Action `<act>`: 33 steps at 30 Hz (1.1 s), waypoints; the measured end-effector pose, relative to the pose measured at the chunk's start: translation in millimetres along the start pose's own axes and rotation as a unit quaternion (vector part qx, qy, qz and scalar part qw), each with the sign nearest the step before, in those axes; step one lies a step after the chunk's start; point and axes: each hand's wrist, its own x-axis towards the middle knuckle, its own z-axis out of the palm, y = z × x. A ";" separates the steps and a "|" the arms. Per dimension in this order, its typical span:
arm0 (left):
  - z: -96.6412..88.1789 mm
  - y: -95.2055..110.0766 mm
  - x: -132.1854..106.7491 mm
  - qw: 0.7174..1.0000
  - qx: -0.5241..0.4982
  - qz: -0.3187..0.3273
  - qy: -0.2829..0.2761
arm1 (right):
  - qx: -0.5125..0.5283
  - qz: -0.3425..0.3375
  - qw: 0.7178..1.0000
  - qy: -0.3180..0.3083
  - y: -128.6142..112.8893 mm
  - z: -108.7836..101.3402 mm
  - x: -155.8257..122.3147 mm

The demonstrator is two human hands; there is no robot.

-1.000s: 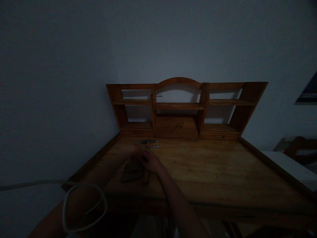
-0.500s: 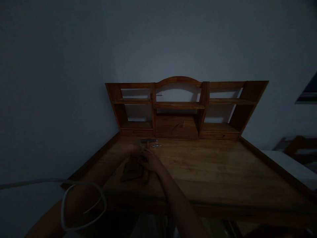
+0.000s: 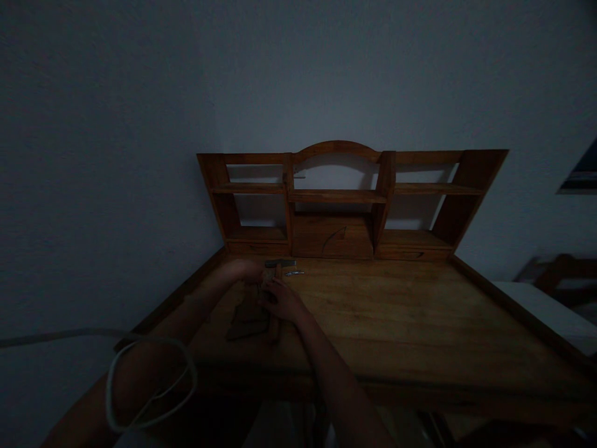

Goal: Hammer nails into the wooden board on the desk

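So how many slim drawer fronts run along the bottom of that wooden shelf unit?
2: the left drawer front is at the bottom left, and the right drawer front at the bottom right. A taller panel sits between them.

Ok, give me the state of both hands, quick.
Left hand: too dark to tell open or closed.
Right hand: across the brown bar; whether it grips cannot be told.

The person's bare left forearm [image 3: 198,303] slants up from the lower left, the left hand [image 3: 250,271] dim and indistinct at its end. The right forearm [image 3: 329,364] angles inward, bringing the right hand [image 3: 284,301], fingers bent, close beside the left.
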 end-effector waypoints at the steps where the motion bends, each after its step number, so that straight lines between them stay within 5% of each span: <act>1: -8.3 0.0 0.1 1.000 0.003 -0.005 -0.010 | 0.000 -0.001 1.000 0.001 0.4 0.3 0.0; 5: -18.7 9.2 14.5 0.999 -0.022 0.005 0.034 | 0.006 -0.013 1.000 0.006 -2.1 -1.5 0.6; 12: 51.4 38.2 64.4 0.989 -0.020 -0.024 0.142 | 0.001 -0.026 1.000 -0.005 -10.3 -9.3 0.4; 16: 74.1 40.6 79.6 0.983 0.004 -0.044 0.178 | -0.006 -0.006 1.000 -0.009 -9.2 -9.5 -1.6; 29: 82.8 29.9 90.9 0.984 0.054 -0.034 0.166 | 0.008 0.015 1.000 -0.018 -7.5 -7.4 -0.3; 33: 74.5 33.6 84.2 0.975 0.060 -0.023 0.212 | 0.005 0.004 1.000 -0.014 -9.8 -9.9 -0.8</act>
